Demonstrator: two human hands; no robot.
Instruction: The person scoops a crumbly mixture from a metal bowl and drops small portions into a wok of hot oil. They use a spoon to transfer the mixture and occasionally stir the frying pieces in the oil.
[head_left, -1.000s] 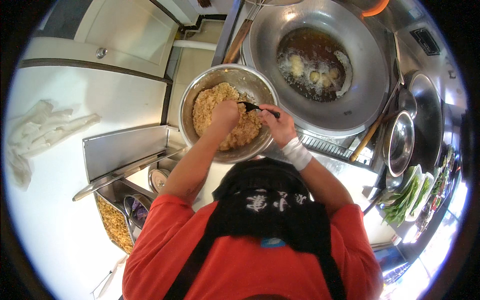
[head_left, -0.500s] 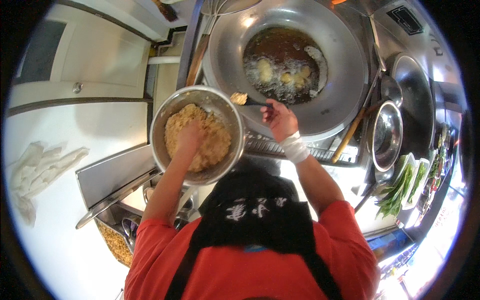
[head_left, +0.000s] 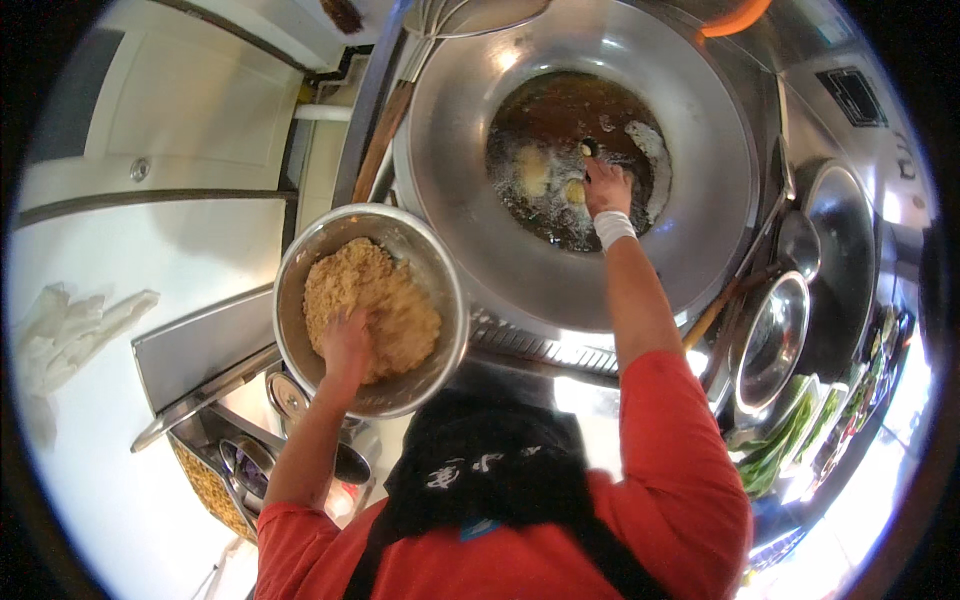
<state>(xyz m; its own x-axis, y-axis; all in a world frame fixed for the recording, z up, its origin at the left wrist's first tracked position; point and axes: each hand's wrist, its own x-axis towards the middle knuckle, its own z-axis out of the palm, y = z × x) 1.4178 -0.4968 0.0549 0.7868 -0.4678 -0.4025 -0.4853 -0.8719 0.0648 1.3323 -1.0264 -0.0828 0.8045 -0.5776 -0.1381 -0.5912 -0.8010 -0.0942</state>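
Head view, read as a clock face: a steel bowl (head_left: 435,275) sits between nine and ten o'clock from the centre, heaped with a crumbly tan mixture (head_left: 385,310), and a large metal wok (head_left: 455,150) lies toward one o'clock. The left hand (head_left: 346,348) has its fingers down in the mixture at the bowl's seven o'clock; whether they close on any of it, I cannot tell. The right hand (head_left: 608,188), its wrist wrapped in a white band (head_left: 613,228), reaches over the wok from five o'clock, fingers narrowed on a small black spoon (head_left: 592,145) above the dark oil (head_left: 560,105). Pale lumps (head_left: 533,172) bubble there at nine and six o'clock, while a whitish foamy strip (head_left: 655,165) curves along three. Green leafy vegetables (head_left: 785,440) rest at four o'clock from the centre, and a yellowish-brown crumbly food (head_left: 205,485) fills a tray at eight.
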